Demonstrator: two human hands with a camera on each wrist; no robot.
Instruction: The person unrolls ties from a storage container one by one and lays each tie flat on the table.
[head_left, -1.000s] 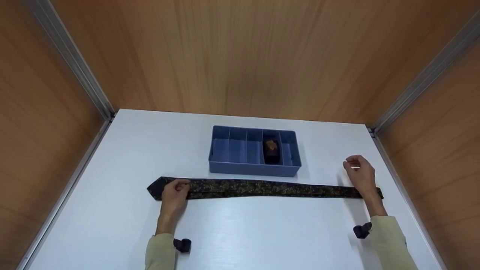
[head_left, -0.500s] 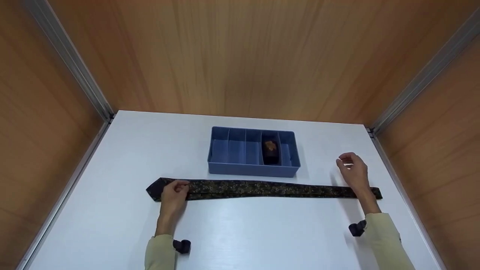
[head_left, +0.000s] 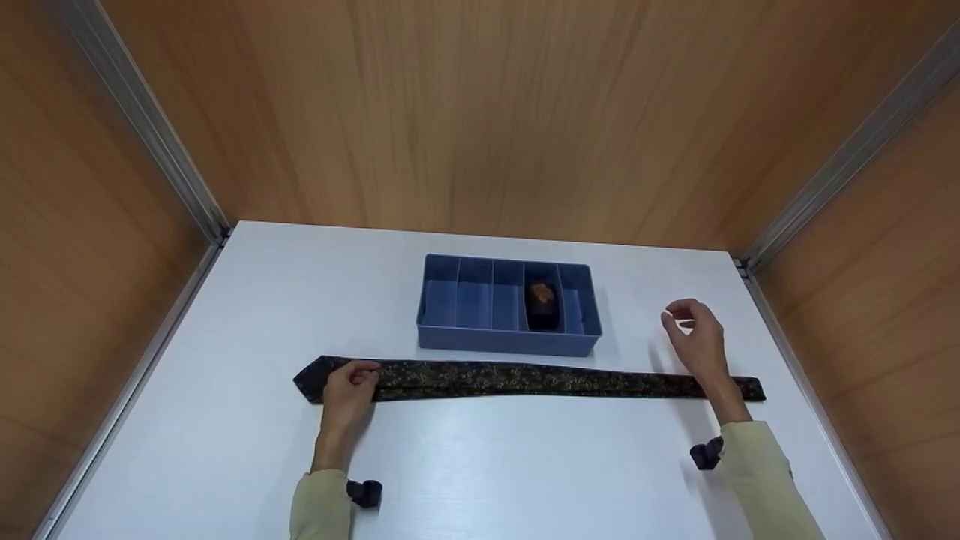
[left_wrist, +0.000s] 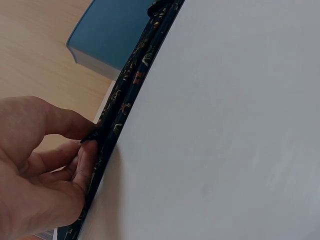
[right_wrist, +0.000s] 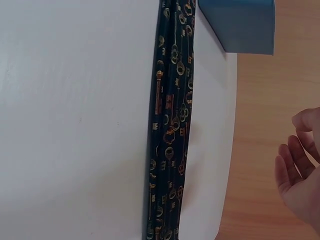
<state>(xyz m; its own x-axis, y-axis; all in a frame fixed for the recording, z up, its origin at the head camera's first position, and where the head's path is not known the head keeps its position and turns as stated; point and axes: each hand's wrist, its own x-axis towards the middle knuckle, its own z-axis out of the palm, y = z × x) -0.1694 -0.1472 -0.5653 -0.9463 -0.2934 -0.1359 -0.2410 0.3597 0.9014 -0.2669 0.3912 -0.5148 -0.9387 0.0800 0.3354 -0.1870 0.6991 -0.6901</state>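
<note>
Necktie [head_left: 517, 379], dark with a gold pattern, lies stretched lengthwise on the white tabletop [head_left: 465, 465], just on the near side of the blue divided box [head_left: 510, 342], reaching past both its ends. Left of the box, the left hand [left_wrist: 45, 165] pinches the tie's edge between thumb and finger, near the pointed end. Right of the box, the right hand [head_left: 699, 341] hovers, fingers loosely curved, thumb apart from them. A dark object [head_left: 542, 309] with an orange-brown mark sits in the box's second compartment from the right.
</note>
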